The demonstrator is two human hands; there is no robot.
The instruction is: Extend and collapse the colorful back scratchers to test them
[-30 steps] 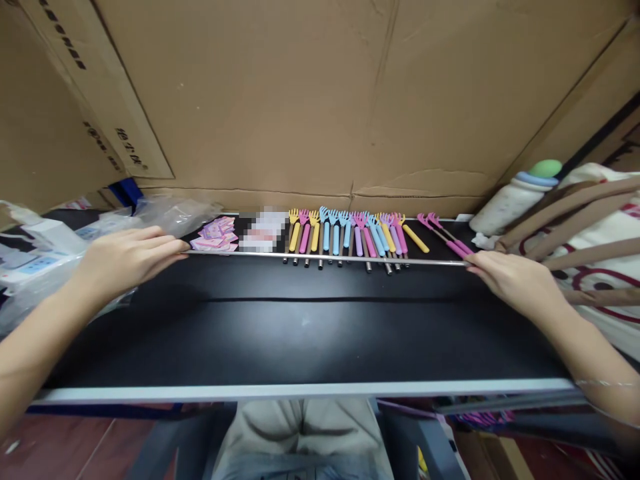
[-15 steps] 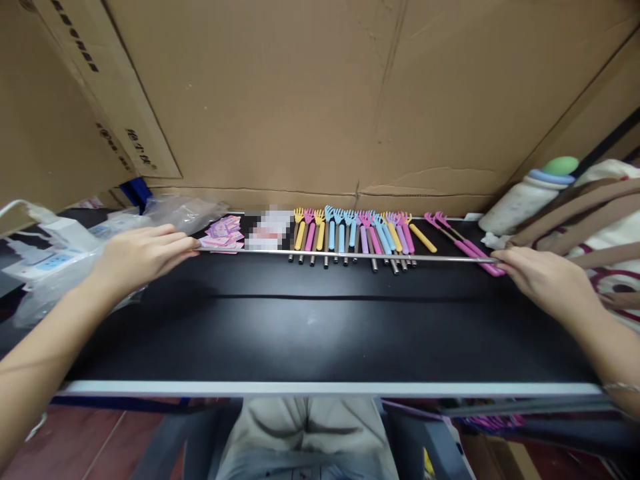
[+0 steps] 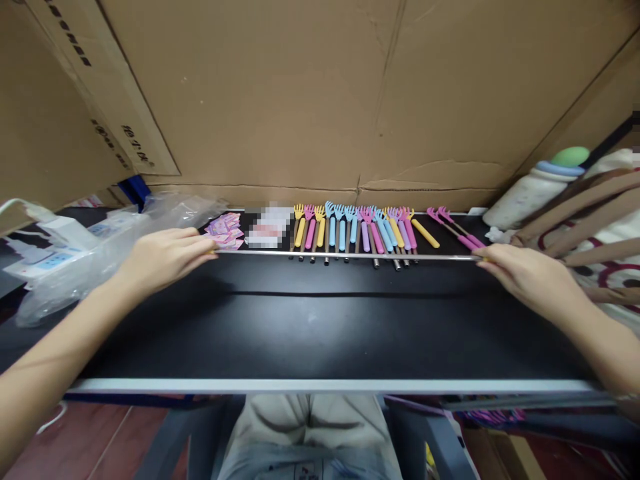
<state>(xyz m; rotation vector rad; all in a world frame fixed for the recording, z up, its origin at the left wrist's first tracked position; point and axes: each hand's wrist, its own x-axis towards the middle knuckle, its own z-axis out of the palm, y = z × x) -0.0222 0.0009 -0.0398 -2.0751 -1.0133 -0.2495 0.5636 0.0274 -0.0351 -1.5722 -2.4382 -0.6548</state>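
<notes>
A thin metal telescopic back scratcher point(image 3: 280, 254), pulled out long, stretches level above the black table between my two hands. My left hand point(image 3: 167, 259) is closed round one end, and my right hand point(image 3: 525, 267) pinches the other. Slight yellow shows at the fingers; both ends are mostly hidden. Behind the rod lies a row of short back scratchers in yellow, pink, blue and purple, among them a blue one point(image 3: 333, 232) and a yellow one point(image 3: 425, 233). Two pink back scratchers point(image 3: 465, 237) lie beyond my right hand. Small printed cards point(image 3: 225, 230) are near my left hand.
Cardboard point(image 3: 280, 100) walls the back. Clear plastic bags point(image 3: 185, 208) and a white power strip point(image 3: 65, 240) lie left. A white bottle point(image 3: 533, 193) with a green top leans at right, beside a striped cloth bag point(image 3: 600, 227). A pale edge point(image 3: 320, 386) fronts the table.
Both hands have come inward, the left to the right and the right to the left. The span of rod between them is shorter.
</notes>
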